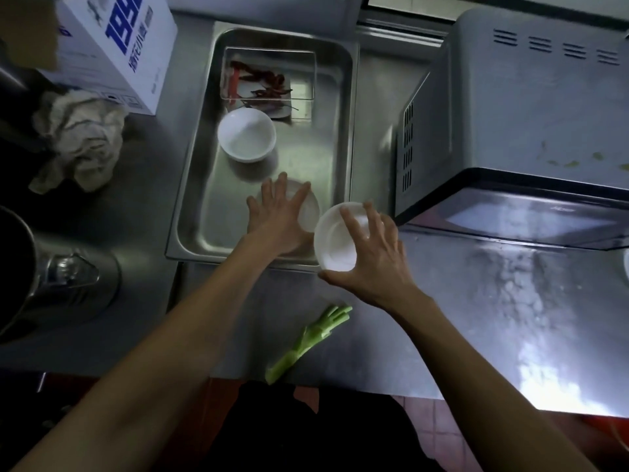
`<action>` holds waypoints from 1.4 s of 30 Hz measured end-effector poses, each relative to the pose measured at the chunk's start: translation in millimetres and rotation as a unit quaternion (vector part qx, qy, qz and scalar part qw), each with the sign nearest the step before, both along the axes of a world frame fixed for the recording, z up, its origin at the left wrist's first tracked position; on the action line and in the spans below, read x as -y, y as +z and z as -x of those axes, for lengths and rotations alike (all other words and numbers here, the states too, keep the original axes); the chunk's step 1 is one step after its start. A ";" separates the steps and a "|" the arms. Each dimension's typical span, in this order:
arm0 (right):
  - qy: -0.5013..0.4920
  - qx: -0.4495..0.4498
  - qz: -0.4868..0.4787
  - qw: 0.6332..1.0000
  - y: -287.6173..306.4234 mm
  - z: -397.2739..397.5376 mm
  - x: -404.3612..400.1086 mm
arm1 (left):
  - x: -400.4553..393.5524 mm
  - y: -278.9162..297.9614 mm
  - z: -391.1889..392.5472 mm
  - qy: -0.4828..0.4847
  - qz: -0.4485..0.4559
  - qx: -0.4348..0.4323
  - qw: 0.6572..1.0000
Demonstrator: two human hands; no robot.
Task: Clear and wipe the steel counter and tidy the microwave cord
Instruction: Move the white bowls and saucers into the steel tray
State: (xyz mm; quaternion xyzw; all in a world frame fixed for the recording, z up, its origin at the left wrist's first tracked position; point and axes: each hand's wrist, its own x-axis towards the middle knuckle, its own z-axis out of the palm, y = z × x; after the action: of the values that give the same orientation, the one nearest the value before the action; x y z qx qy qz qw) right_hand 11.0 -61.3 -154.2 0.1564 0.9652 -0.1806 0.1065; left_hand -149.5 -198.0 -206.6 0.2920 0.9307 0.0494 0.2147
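Observation:
My right hand [371,253] grips a small white bowl [332,238] from above, held over the near right corner of a steel tray [190,206]. My left hand [277,218] lies flat with straight fingers on a second white bowl [309,212] inside the tray. A third white bowl [246,134] stands farther back in the tray, in front of a clear box of dried red chillies [262,80]. A green vegetable stalk [308,342] lies on the steel counter [476,318] near its front edge. The microwave [517,131] stands at the right; its cord is not visible.
A crumpled cloth [78,137] lies on the counter at the left, beside a white and blue carton [115,49]. A steel pot [51,277] stands at the near left. The counter in front of the microwave carries whitish smears.

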 end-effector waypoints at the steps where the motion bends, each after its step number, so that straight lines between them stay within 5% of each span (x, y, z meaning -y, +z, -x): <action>1: 0.006 0.001 0.008 1.000 -2.3 2.2 -2.2 | -3.4 -3.6 2.4 0.004 0.004 0.000 1.000; 16: 0.044 -0.001 0.037 0.998 -27.9 53.5 -30.3 | -21.1 -33.9 20.6 0.014 0.017 0.029 0.999; 31: 0.085 0.012 0.022 0.996 -35.7 130.4 24.3 | 84.4 2.3 30.5 0.151 -0.045 -0.018 0.987; 42: 0.101 0.095 -0.044 0.989 -86.2 142.9 45.1 | 118.7 5.3 21.3 0.152 -0.108 -0.045 0.981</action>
State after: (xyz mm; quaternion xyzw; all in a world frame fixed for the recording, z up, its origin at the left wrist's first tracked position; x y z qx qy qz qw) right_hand -131.9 -106.4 -240.4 0.0787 0.9685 -0.1107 0.2088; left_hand -170.8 -316.6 -201.3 0.1710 0.9621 0.1684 0.1294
